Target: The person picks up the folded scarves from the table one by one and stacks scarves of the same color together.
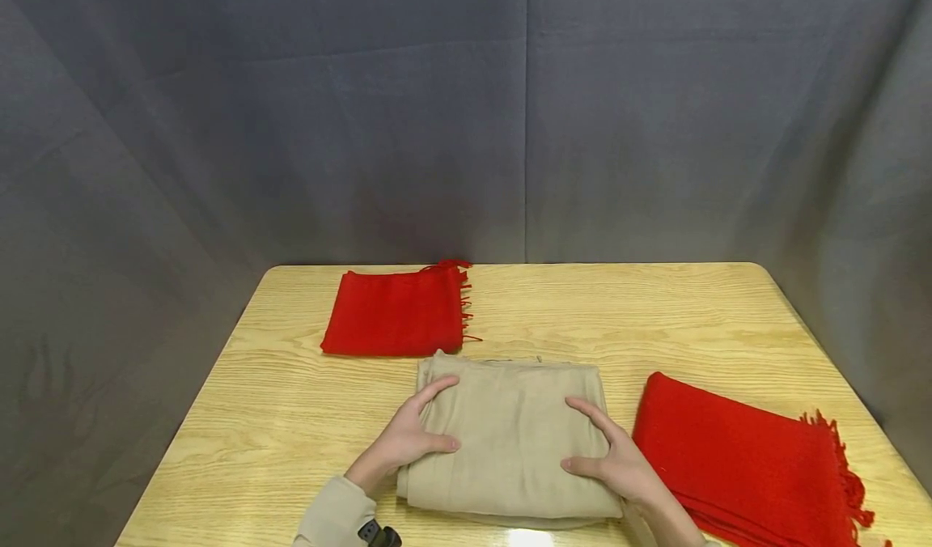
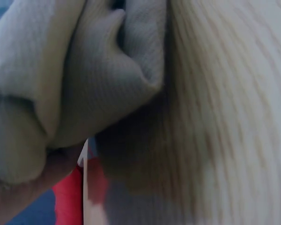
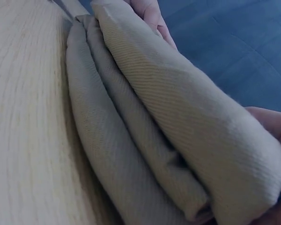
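A beige cloth, folded into a thick rectangle, lies near the front of the table. My left hand grips its left side, thumb and index finger spread on the top face, the other fingers hidden by the edge. On the opposite side my right hand holds the cloth in the same way. Stacked fold layers of the cloth show along its edge in the right wrist view. In the left wrist view a corner of the cloth hangs close over the wood, with a finger against it.
A folded red fringed scarf lies at the back left of the wooden table. Another red fringed scarf sits at the front right, close beside my right hand. Grey curtains hang behind the table and along its sides.
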Available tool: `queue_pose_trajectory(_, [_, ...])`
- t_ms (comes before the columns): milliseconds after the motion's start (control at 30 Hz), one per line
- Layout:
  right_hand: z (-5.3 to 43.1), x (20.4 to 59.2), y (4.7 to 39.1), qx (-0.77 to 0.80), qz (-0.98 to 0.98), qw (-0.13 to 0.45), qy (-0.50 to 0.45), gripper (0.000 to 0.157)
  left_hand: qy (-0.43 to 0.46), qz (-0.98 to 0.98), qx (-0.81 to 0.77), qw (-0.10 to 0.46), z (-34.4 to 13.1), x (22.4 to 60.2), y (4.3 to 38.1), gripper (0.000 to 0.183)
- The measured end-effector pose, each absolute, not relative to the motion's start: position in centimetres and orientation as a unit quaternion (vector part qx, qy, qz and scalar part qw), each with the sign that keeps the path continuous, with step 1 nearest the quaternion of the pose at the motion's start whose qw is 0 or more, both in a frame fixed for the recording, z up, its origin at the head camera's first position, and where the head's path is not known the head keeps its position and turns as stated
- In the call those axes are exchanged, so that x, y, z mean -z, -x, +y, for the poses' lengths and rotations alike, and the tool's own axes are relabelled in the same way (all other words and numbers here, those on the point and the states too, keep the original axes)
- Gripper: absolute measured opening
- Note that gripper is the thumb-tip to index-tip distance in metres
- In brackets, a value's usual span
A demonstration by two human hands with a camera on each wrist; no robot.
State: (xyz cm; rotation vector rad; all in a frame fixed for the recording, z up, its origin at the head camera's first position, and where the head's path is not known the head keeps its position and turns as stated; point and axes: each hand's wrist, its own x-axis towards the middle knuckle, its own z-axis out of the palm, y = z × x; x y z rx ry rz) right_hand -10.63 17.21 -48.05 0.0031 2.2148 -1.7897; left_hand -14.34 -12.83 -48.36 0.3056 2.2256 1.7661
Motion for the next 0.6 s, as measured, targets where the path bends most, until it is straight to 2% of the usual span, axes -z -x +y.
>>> queue_pose_trajectory(600, [17.45, 46.96, 10.4, 0.61, 0.781, 0.128, 0.029, 0.076, -0.126, 0.777, -0.603, 0.125, -12.58, 47.46, 14.16, 0.081])
